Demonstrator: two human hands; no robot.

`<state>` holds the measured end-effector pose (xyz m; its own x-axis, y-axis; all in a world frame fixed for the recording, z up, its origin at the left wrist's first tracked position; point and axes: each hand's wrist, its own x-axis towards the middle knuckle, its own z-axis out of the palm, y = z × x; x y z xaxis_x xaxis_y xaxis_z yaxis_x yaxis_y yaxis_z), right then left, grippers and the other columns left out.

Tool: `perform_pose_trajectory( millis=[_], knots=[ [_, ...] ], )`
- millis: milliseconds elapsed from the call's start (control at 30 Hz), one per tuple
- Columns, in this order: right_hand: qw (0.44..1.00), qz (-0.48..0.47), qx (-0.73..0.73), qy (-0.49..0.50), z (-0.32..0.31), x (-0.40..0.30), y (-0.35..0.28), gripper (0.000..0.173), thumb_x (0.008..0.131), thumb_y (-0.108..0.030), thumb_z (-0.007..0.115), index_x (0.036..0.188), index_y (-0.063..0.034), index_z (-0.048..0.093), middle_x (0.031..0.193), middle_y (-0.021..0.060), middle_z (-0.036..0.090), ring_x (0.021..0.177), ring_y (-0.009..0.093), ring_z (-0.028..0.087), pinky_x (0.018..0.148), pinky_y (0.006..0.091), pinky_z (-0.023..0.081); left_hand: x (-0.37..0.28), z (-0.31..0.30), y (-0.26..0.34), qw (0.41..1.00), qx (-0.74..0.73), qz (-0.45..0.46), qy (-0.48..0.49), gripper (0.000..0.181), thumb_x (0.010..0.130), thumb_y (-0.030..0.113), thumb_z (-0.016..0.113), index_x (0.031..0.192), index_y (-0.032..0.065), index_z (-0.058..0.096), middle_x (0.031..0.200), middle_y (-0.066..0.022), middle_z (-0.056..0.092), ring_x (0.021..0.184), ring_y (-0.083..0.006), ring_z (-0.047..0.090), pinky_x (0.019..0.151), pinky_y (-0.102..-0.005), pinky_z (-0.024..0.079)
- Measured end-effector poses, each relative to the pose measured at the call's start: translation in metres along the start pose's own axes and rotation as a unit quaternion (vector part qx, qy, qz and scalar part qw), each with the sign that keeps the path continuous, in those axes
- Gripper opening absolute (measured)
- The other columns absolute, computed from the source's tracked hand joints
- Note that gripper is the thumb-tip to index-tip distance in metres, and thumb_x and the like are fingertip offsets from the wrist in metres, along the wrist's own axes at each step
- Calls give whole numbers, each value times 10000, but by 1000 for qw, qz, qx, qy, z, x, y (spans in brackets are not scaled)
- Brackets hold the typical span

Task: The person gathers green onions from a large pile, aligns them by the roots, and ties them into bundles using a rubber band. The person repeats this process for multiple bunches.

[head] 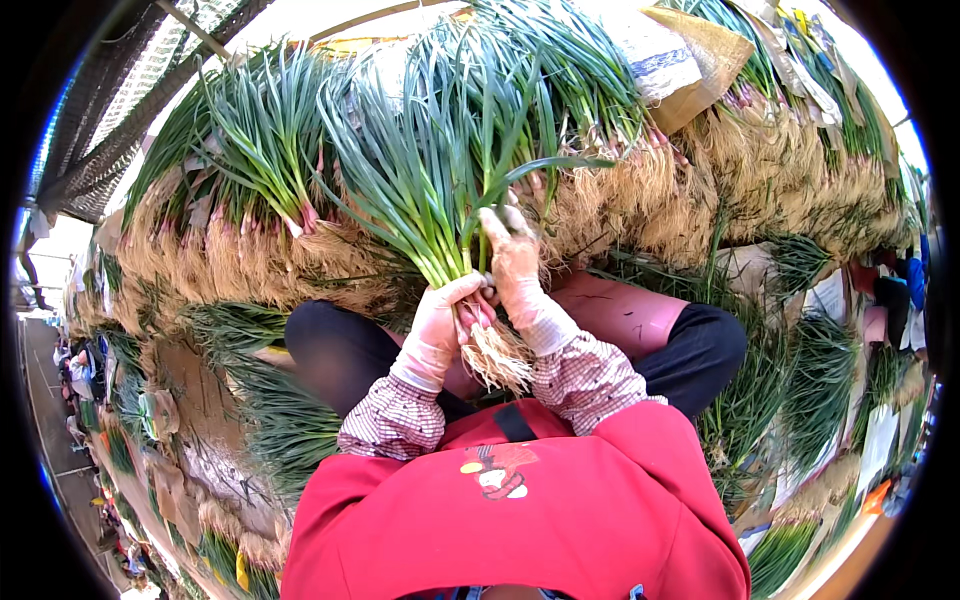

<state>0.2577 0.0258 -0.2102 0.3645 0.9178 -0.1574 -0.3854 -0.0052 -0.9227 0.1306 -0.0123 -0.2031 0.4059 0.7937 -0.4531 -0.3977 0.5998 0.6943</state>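
My left hand, in a thin pale glove, is closed around the lower stalks of a bunch of green alliums, perhaps spring onions or green garlic. Its leaves fan upward, away from me. Pinkish bulbs and a tuft of pale roots hang below the fist, above my lap. My right hand, gloved too, is against the right side of the bunch. Its curled fingers are beside a stalk whose leaf bends right; whether they grip it is unclear.
A long heap of the same plants lies in front, roots towards me. One loose bunch rests on its left part. Cut leaves litter the ground on both sides. Brown paper covers part of the heap. Another person's leg shows far right.
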Motion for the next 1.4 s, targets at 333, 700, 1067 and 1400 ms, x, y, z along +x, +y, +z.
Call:
perform_pose_trajectory(
  millis=[333,700,1067,1400],
  knots=[
    [998,-17,-4,-66,-82,-3,-56,134,960,-140,545,1009,-50,630,777,0,586,654,60,505,568,198,397,15,-9,5,998,9,25,56,220,874,132,617,942,-74,654,711,-131,645,595,-208,634,612,-290,545],
    [997,53,17,44,-19,56,3,191,916,-254,624,1001,-85,598,869,23,622,788,136,580,712,296,476,11,4,-13,994,26,6,105,174,846,101,654,897,-66,665,702,-117,649,594,-227,641,599,-333,544],
    [936,154,-200,-247,-130,-19,-23,153,876,-241,593,864,-88,593,757,34,548,629,192,512,553,323,396,-3,-16,73,991,-79,107,10,229,912,121,572,1096,-13,598,986,-117,616,845,-188,593,816,-341,527],
    [884,17,-406,-231,-108,17,42,272,899,-252,601,1048,-31,657,772,118,680,647,209,640,640,308,507,25,7,29,997,-6,-37,-71,295,828,144,604,1051,-49,602,924,-160,649,692,-252,673,627,-350,564]
  ],
)
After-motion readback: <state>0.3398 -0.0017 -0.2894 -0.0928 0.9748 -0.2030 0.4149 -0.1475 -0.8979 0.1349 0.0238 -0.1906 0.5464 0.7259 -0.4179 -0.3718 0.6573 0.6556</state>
